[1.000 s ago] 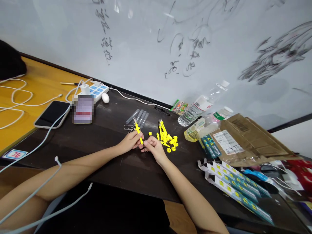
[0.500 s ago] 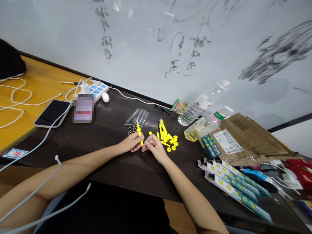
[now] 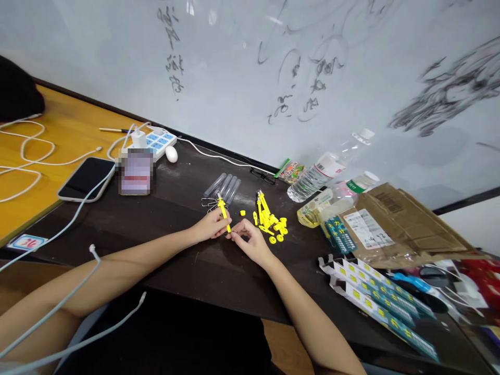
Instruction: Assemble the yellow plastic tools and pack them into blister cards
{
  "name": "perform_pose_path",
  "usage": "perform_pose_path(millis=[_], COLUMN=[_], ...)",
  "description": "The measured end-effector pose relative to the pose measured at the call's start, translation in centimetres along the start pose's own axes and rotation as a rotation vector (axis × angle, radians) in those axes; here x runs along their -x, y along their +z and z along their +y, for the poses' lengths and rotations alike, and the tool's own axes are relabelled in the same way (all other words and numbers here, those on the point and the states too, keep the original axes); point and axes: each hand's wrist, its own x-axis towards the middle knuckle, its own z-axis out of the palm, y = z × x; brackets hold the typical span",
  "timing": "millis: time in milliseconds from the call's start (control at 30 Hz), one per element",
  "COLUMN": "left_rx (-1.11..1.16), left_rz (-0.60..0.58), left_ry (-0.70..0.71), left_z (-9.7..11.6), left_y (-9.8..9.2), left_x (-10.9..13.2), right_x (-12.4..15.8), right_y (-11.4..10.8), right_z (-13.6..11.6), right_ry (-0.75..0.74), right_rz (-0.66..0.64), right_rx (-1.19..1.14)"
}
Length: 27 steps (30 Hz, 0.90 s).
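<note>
My left hand is closed around a slim yellow plastic rod with a metal piece at its top end. The rod stands tilted, its lower end coming out below my fingers. My right hand is closed in a pinch right beside that lower end; whatever its fingertips hold is too small to make out. Bent metal wire hooks lie just behind my left hand, with several clear plastic tubes beyond them. Right of my hands is a heap of yellow plastic parts, including rods with metal ends. A small yellow cap lies apart.
At the left are a phone, a blurred-out phone-like device, a power strip and white cables. On the right stand bottles, a brown parcel and several long open boxes. A whiteboard rises behind the table.
The thin wire visible between my hands earlier no longer shows. My right fingertips have shifted slightly beside the rod's lower end. My left hand keeps its hold on the rod.
</note>
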Motion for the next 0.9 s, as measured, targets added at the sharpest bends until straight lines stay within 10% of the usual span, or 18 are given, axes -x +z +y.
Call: perform_pose_path(millis=[367, 900], left_rx=[0.075, -0.161], left_rz=[-0.240, -0.187], left_ry=[0.080, 0.156], left_z=[-0.50, -0.80], left_y=[0.03, -0.03], left_x=[0.39, 0.79], right_x=[-0.20, -0.11], right_y=[-0.18, 0.26], right_z=[-0.42, -0.43], right_ry=[0.145, 0.200], right_rz=[-0.092, -0.090], right_rx=[-0.300, -0.273])
